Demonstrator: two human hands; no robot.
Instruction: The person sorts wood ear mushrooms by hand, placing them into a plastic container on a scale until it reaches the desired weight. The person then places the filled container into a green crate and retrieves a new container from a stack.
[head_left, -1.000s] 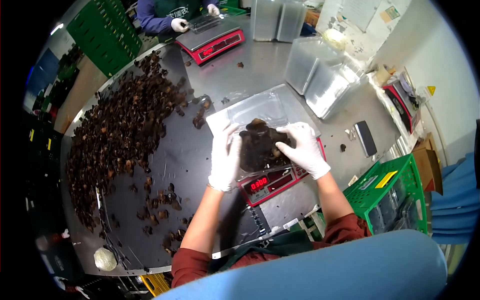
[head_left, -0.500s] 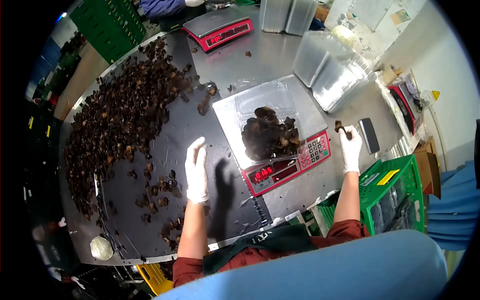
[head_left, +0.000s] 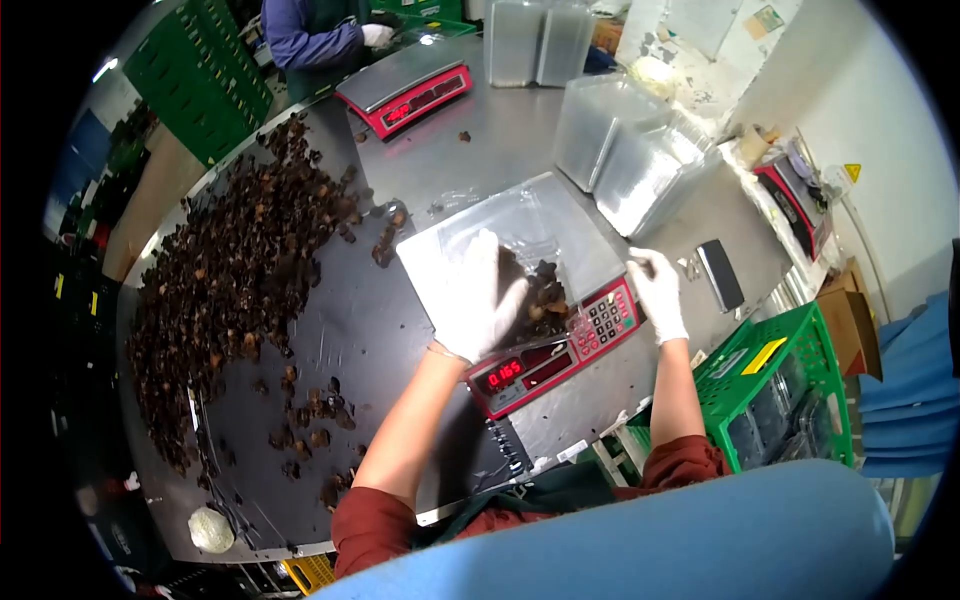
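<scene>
A red scale with a steel plate reads 0.165. On it lies an open clear plastic container with dark brown mushroom-like pieces. My left hand, in a white glove, is over the left side of the container and partly hides the pieces; its fingers are extended and apart. My right hand, gloved too, is just right of the scale with its fingers curled; whatever it may hold is too small to make out.
A large heap of dark pieces covers the table's left side. Stacked clear containers stand behind the scale. A phone lies at right, above a green crate. Another red scale and a person's purple sleeve are farther back.
My left hand has moved right, from above the dark mat to the container. My right hand has shifted left towards the scale, and the dark piece it held is no longer visible.
</scene>
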